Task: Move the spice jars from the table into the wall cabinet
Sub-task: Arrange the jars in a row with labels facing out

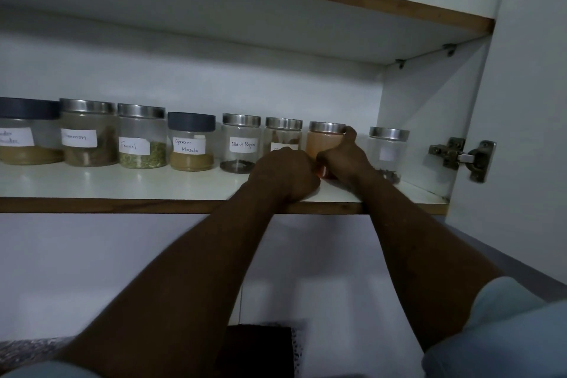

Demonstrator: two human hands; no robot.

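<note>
On the cabinet shelf (153,184) eight jars stand in a row. Both my hands reach the orange jar (323,141), second from the right: my right hand (343,156) wraps its side, thumb up against the steel lid, and my left hand (283,173) is curled at its base, beside the Black Pepper jar (241,144).

A metal hinge (463,158) sits on the open door (527,101) at the right. Below, a speckled stone countertop (27,347) shows at lower left, a dark block (257,350) beside it.
</note>
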